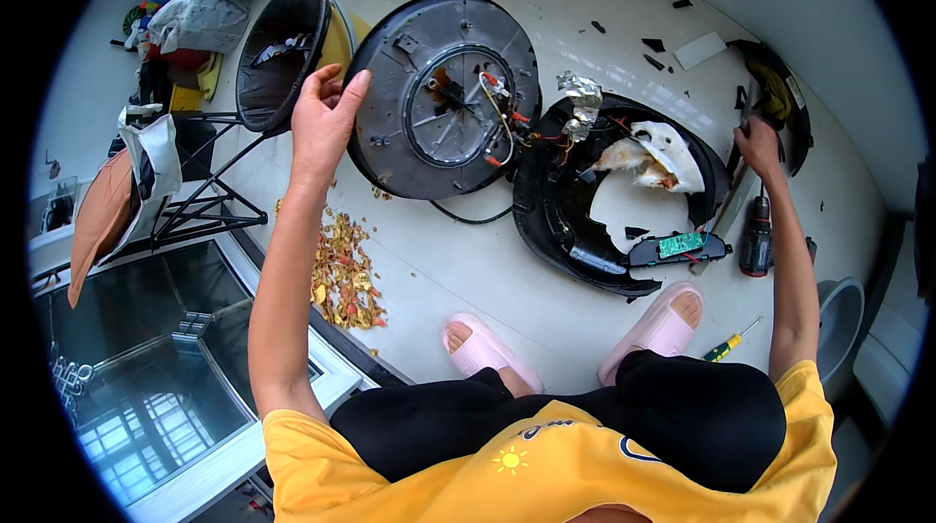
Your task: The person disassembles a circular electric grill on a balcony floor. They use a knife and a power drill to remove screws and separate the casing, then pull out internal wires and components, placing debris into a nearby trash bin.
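Observation:
My left hand (pixel 327 118) is at the left rim of a round dark disc (pixel 390 138), thumb raised and apart from the bent fingers. The thumb overlaps the rim; no grip shows. Red-tipped wires lie on the disc's ring. At the right, my right hand (pixel 760 145) is closed around a narrow dark thing that I cannot make out, beside a curved black shell piece (pixel 799 114). A broken black housing (pixel 546 221) lies between, holding white fluffy padding (pixel 673 153), crumpled foil (pixel 582 99) and a panel with a green circuit board (pixel 680 245).
A black-red cordless drill (pixel 756 240) stands below my right hand; a green-yellow screwdriver (pixel 731 340) lies near my pink slipper (pixel 648 333). Yellowish dried pieces (pixel 346 274) are spread at left. A black-lined bin (pixel 283 55) and a glass-topped table (pixel 146 367) flank my left arm.

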Action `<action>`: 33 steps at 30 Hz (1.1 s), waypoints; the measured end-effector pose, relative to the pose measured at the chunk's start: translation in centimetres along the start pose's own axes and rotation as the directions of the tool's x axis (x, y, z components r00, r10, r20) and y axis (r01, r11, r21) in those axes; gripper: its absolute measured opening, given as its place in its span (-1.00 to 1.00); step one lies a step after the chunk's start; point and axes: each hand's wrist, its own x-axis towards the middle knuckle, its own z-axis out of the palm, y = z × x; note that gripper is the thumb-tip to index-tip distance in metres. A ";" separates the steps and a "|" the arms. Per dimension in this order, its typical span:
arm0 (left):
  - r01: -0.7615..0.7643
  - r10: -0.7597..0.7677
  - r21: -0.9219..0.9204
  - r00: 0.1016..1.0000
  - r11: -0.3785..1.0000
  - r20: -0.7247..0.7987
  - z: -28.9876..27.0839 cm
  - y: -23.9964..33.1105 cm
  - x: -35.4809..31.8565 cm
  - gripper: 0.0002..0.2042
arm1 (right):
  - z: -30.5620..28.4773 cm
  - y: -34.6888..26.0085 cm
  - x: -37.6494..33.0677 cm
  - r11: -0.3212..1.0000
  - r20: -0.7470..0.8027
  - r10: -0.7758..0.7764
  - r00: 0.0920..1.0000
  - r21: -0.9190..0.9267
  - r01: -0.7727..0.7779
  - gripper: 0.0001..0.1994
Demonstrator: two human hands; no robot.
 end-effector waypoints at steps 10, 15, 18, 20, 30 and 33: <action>0.070 -0.033 -0.175 0.978 0.982 0.207 0.0 -0.6 0.0 -0.35 | -18.1 -20.2 2.1 0.478 0.779 0.069 0.624 0.523 -0.706 -0.62; -0.021 0.055 -0.220 0.987 0.975 0.151 0.1 -2.0 0.4 -0.57 | -16.9 -30.0 0.1 0.564 0.906 0.155 0.395 0.247 -0.788 -0.63; 0.012 0.027 -0.258 0.989 0.966 0.145 0.3 -3.2 1.0 -0.61 | -12.7 -32.8 -3.4 0.315 0.911 0.049 0.408 0.374 -0.872 -0.77; 0.065 -0.001 -0.350 0.984 0.934 0.180 0.6 -3.3 1.3 -0.63 | -10.6 -34.0 -6.3 0.197 0.822 -0.008 0.570 0.560 -0.805 -0.79; 0.088 -0.018 -0.524 0.990 0.847 0.137 1.3 -4.5 -0.1 -0.73 | -0.4 -40.0 -10.7 0.594 0.296 0.463 0.836 0.596 -0.540 -0.75; 0.109 -0.040 -0.537 0.990 0.836 0.138 1.1 -4.0 -0.3 -0.73 | -0.9 -40.6 -9.8 0.538 0.367 0.477 0.799 0.596 -0.596 -0.78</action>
